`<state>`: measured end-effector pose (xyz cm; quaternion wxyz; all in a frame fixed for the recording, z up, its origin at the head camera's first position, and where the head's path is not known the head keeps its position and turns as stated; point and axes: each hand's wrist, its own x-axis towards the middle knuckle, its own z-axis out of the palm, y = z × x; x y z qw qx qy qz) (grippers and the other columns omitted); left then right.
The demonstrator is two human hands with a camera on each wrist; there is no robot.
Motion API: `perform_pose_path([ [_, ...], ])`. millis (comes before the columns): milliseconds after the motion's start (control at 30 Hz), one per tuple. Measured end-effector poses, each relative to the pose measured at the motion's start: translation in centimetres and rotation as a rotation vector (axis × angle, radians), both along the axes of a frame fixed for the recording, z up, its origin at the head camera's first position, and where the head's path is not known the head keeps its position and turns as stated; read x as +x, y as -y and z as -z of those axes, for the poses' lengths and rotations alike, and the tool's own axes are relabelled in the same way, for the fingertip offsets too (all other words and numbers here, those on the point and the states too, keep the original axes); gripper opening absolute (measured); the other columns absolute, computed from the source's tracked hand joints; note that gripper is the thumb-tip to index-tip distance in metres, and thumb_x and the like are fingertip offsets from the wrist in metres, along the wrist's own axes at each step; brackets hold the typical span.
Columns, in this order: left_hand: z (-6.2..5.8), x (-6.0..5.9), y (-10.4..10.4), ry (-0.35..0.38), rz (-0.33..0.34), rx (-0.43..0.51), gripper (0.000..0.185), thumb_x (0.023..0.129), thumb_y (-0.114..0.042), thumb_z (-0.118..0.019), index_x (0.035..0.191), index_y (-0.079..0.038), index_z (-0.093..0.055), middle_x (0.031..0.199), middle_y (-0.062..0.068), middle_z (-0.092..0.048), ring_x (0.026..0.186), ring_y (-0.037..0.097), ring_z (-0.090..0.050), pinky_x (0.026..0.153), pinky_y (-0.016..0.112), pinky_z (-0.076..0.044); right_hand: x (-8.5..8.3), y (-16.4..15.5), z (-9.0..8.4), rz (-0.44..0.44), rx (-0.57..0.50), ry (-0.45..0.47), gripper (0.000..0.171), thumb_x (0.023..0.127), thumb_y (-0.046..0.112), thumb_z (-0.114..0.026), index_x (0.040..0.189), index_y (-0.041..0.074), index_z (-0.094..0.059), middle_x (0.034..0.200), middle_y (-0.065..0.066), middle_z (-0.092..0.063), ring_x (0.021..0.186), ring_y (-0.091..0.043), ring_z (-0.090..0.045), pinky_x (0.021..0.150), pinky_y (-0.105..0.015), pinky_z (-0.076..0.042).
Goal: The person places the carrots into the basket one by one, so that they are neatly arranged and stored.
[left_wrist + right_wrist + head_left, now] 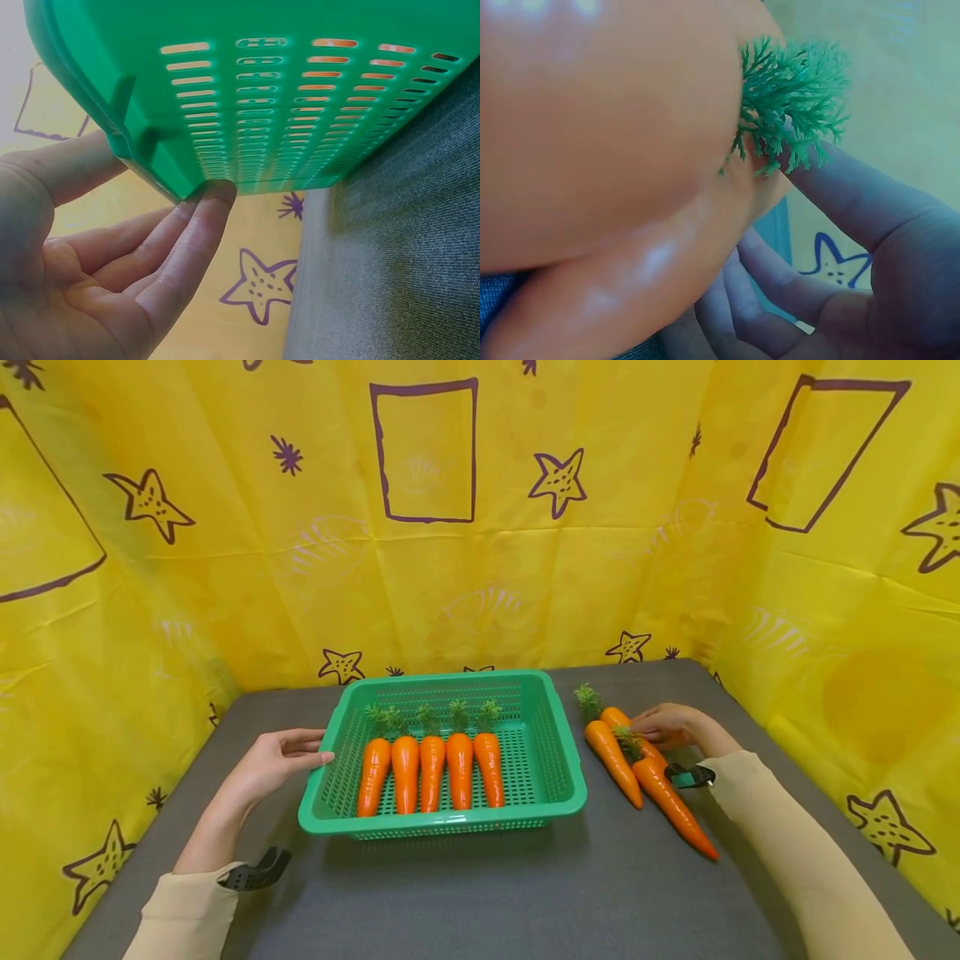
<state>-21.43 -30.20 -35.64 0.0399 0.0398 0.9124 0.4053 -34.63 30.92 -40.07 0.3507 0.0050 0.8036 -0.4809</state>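
Observation:
A green plastic basket (567,739) with slotted walls holds several orange toy carrots (432,772) in a row, leafy tops at the back. My left hand (273,764) grips its left rim, thumb at the rim and fingertips against the outer wall (247,120). To the basket's right, three more carrots lie together on the table. My right hand (675,725) grips the rearmost carrot (615,717), partly hidden by the hand and a front carrot (673,806). Close up in the right wrist view, the thumb (855,191) passes behind the green leaves (795,97). Another carrot (611,752) lies on the left.
The table (465,893) has a dark grey cloth. Yellow curtains (427,585) with purple starfish and frames enclose its back and sides. Black straps (255,870) sit at both wrists.

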Motion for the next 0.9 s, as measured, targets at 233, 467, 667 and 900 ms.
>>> perform_pose_path([
  [233,0.04,-0.05,0.01,0.006,-0.003,-0.002,0.07,0.086,-0.044,-0.067,0.137,0.0,-0.048,0.127,0.026,-0.057,0.118,0.039,-0.055,0.095,0.053,-0.046,0.07,0.49,0.02,-0.012,0.029,0.005,0.065,0.096,0.022,-0.054,0.144,-0.012,-0.026,0.068,0.012,-0.053,0.069,-0.003,-0.05,0.079,-0.027,-0.049],
  [467,0.03,-0.01,0.02,0.006,0.0,0.004,0.07,0.086,-0.045,-0.067,0.137,0.0,-0.048,0.128,0.027,-0.056,0.119,0.04,-0.054,0.095,0.054,-0.046,0.13,0.65,0.12,0.023,0.034,0.013,0.061,0.097,0.02,-0.053,0.143,-0.011,-0.029,0.059,0.014,-0.048,0.064,-0.003,-0.048,0.078,-0.027,-0.048],
  [667,0.0,0.03,0.03,-0.001,0.001,-0.001,0.069,0.087,-0.044,-0.066,0.137,0.0,-0.048,0.128,0.027,-0.056,0.118,0.04,-0.055,0.095,0.052,-0.047,0.19,0.52,0.2,0.061,0.0,0.005,0.058,0.095,0.019,-0.055,0.141,-0.011,-0.035,0.071,0.011,-0.06,0.071,-0.003,-0.055,0.077,-0.028,-0.049],
  [900,-0.05,0.07,0.02,-0.004,0.002,-0.008,0.069,0.087,-0.043,-0.066,0.136,0.001,-0.048,0.127,0.027,-0.056,0.117,0.04,-0.055,0.095,0.053,-0.046,0.28,0.44,0.24,0.064,-0.006,-0.002,0.055,0.096,0.018,-0.054,0.14,-0.011,-0.036,0.07,0.011,-0.058,0.069,-0.003,-0.054,0.075,-0.026,-0.049],
])
